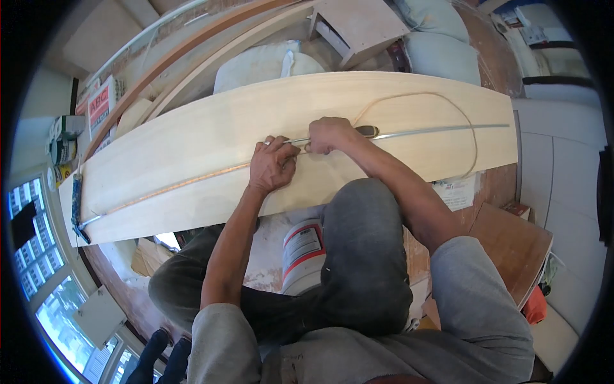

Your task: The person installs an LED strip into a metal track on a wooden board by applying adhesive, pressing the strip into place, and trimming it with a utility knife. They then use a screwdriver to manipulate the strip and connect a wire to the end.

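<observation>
A long pale wooden board [211, 118] lies across in front of me, with a narrow grey metal channel [441, 131] running along it. In the channel's left part sits a thin copper-tan strip [179, 184]; its loose end [474, 137] curves in a loop over the board's right side. My right hand [329, 134] is closed around a screwdriver [366, 131], its dark handle end sticking out to the right and its shaft pointing left. Just left of it, my left hand [272, 163] presses on the channel with fingers bent together; what they pinch is hidden.
A blue tool [77, 201] lies at the board's left end. Below the board stands a white and red bucket [303, 253] between my knees. Behind it are a small cabinet [361, 29], cushions and wooden lengths. A brown box [511, 246] sits at lower right.
</observation>
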A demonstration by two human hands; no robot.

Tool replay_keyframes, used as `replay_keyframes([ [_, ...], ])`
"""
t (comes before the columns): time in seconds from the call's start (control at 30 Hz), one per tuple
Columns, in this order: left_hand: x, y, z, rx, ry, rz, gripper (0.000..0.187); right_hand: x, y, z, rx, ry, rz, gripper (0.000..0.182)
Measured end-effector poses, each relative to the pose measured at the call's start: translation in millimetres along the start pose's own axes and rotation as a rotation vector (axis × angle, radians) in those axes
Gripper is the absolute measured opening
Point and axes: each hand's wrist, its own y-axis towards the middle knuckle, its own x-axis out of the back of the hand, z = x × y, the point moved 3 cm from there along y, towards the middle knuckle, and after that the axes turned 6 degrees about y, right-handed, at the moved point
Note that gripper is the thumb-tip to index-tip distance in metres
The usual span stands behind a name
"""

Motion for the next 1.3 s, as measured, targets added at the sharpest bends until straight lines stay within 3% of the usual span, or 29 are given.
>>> replay_keyframes([
  [0.07, 0.0, 2.1, 0.7, 0.162, -0.180, -0.006, 0.017, -3.4, -0.3, -3.1, 0.035, 0.019, 0.030, 0.035],
  [0.1, 1.6, 3.3, -5.7, 0.159, -0.182, -0.004, 0.017, -2.3, -4.2, -2.8, 0.031, 0.022, 0.030, 0.035],
  [0.17, 8.9, 9.3, -17.0, 0.415, 0.000, 0.011, 0.009, 3.5, -12.0, 0.3, 0.049, 0.045, -0.002, 0.034],
  [0.2, 8.8, 12.2, -23.5, 0.413, -0.001, 0.015, 0.009, 1.1, -11.0, -0.2, 0.047, 0.048, 0.000, 0.034],
  [0.27, 9.3, 15.5, -28.5, 0.602, 0.052, 0.084, 0.010, -0.3, -9.0, -1.3, 0.025, 0.053, -0.057, 0.023],
  [0.67, -1.1, 44.4, -21.8, 0.559, 0.145, 0.459, 0.017, 1.0, -9.9, -3.5, -0.027, 0.120, -0.038, 0.023],
  [0.8, 0.3, 51.3, -22.9, 0.531, 0.184, 0.489, 0.019, 4.3, -14.8, -7.3, -0.028, 0.156, -0.062, 0.024],
  [0.87, -0.3, 52.1, -22.5, 0.511, 0.183, 0.478, 0.020, 4.6, -14.1, -9.7, -0.001, 0.198, -0.004, 0.039],
  [1.0, -7.3, 51.3, -15.9, 0.477, 0.217, 0.482, 0.021, -8.9, 7.9, -15.1, 0.074, 0.170, -0.043, 0.035],
  [1.07, -5.1, 51.1, -19.2, 0.481, 0.250, 0.547, 0.020, -9.7, 5.0, -8.3, 0.030, 0.102, -0.093, 0.024],
  [1.17, -5.2, 51.9, -22.0, 0.465, 0.307, 0.572, 0.018, -3.0, -9.1, -5.9, 0.053, 0.127, -0.080, 0.030],
  [1.3, -5.7, 50.3, -16.6, 0.518, 0.227, 0.457, 0.017, -4.3, -16.7, -9.4, 0.010, 0.134, -0.172, 0.031],
])
